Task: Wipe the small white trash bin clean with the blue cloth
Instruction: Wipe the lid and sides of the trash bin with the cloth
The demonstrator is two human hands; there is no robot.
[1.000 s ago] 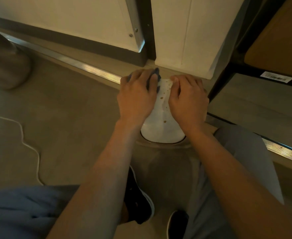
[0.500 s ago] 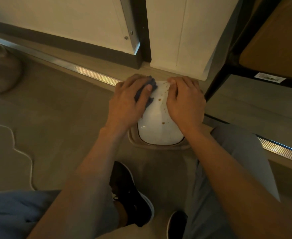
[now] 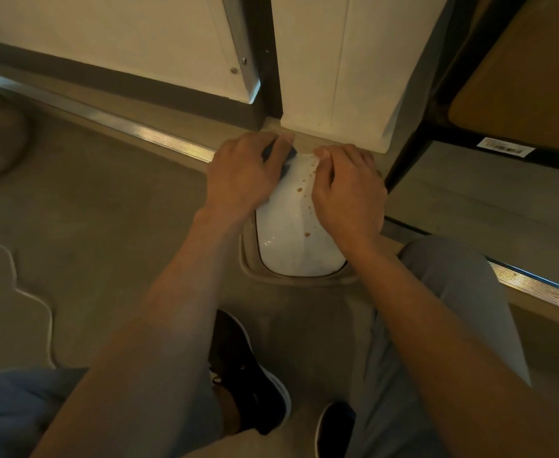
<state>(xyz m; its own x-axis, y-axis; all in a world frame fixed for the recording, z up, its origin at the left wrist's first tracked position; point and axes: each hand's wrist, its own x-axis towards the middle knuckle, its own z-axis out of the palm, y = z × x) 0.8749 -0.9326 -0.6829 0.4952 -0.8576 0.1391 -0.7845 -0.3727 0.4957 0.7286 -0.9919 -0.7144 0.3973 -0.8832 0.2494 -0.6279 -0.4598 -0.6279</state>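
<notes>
The small white trash bin (image 3: 291, 236) lies on its side on the floor between my knees, its tan rim toward me. Brown spots dot its upper surface near the far end. My left hand (image 3: 245, 175) presses the blue cloth (image 3: 287, 161) flat against the bin's far left side; only a dark sliver of cloth shows between my fingers. My right hand (image 3: 347, 190) rests on the bin's right side, fingers curled over its top, steadying it.
A metal floor track (image 3: 159, 138) runs diagonally behind the bin, below white door panels (image 3: 334, 74). A dark-framed shelf (image 3: 469, 133) with a barcode label stands at right. A white cable (image 3: 45, 312) snakes over the floor at left. My black shoes (image 3: 258, 375) are below.
My left hand with the cloth slid back toward the bin's far end after moving toward me. The right hand kept its hold on the bin.
</notes>
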